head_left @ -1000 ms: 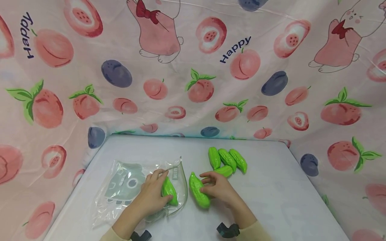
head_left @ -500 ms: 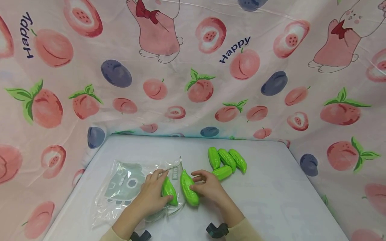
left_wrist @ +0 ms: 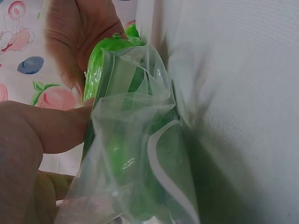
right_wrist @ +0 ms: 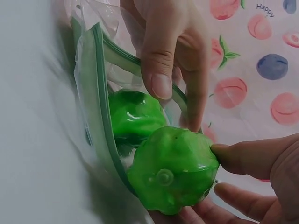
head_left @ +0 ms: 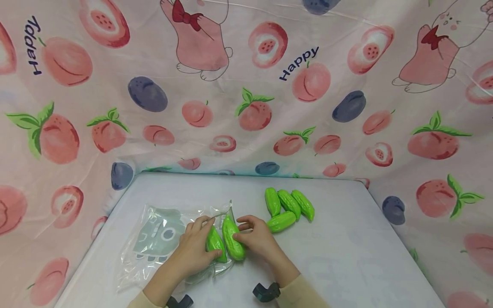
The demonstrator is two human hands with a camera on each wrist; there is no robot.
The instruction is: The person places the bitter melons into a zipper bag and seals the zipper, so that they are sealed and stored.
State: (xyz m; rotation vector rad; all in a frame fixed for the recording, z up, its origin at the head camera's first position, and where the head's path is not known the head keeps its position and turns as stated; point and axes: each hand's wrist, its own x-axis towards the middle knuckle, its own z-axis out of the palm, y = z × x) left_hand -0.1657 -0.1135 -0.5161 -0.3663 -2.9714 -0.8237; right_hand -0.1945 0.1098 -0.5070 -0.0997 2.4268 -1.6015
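At nine o'clock from the right hand [head_left: 257,236], its pinched bitter gourd [head_left: 230,235] slants eleven-to-five, the left hand [head_left: 195,249] gripping a zip bag [head_left: 154,235].

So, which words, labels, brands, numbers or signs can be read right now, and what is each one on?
"Happy": on the cloth, right of centre in the head view, slanting upward; also legible in the right wrist view.
"Happy": on the same cloth, upper left in the head view, turned sideways.
Bag: pale lettering near its open end, partly hidden and too small to read.
Gourds: no writing visible.
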